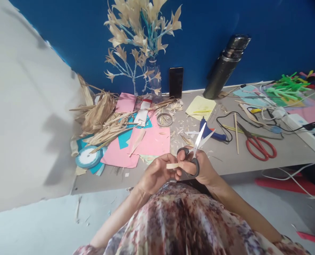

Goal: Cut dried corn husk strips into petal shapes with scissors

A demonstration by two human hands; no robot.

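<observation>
Near the table's front edge my two hands meet. My right hand (204,170) is closed around black-handled scissors (198,140), whose blades point up and away from me, spread apart. A short pale strip of dried husk (172,165) lies between the hands, its right end at my right fingertips. My left hand (157,171) has its fingers curled in behind the strip, touching it. Just beyond the scissor blades lies a blue glue gun (212,132). Small husk scraps are scattered on the table past my hands.
Dried husks (101,120) pile up at the left above a ribbon spool (88,157) and pink paper (152,141). A vase of husk flowers (154,79), a phone (176,82) and a dark flask (226,67) stand along the blue wall. Red-handled scissors (261,148), cables and a power strip (306,132) lie right.
</observation>
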